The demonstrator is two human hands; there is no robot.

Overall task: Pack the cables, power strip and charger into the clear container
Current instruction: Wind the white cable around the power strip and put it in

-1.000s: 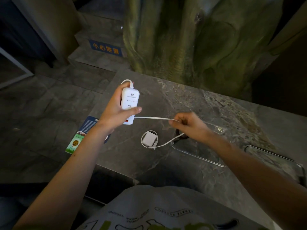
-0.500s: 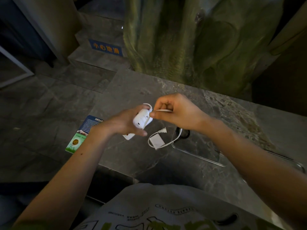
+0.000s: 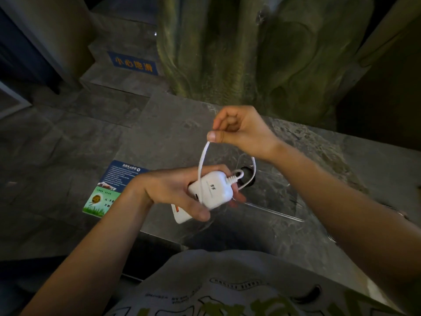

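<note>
My left hand [image 3: 175, 190] grips a white power strip [image 3: 210, 192] above the stone table's near-left part. Its flat white cord [image 3: 201, 163] loops up over the strip to my right hand [image 3: 237, 131], which pinches it between thumb and forefinger, raised above the strip. A second part of the cord hangs down behind my right wrist. The clear container [image 3: 275, 201] lies on the table just right of the strip, with a black coiled item [image 3: 247, 177] at its near-left corner. The white charger seen earlier is hidden behind my left hand.
A blue and green leaflet [image 3: 109, 190] lies at the left edge of the grey stone table [image 3: 173, 137]. A rough green-grey trunk-like column [image 3: 250, 53] rises behind the table. A second clear lid or tray edge [image 3: 401, 213] shows at far right. Stone floor lies to the left.
My right hand rose up and away from the strip, drawing the cord into a tall loop. My left hand turned the strip and lowered it slightly toward me.
</note>
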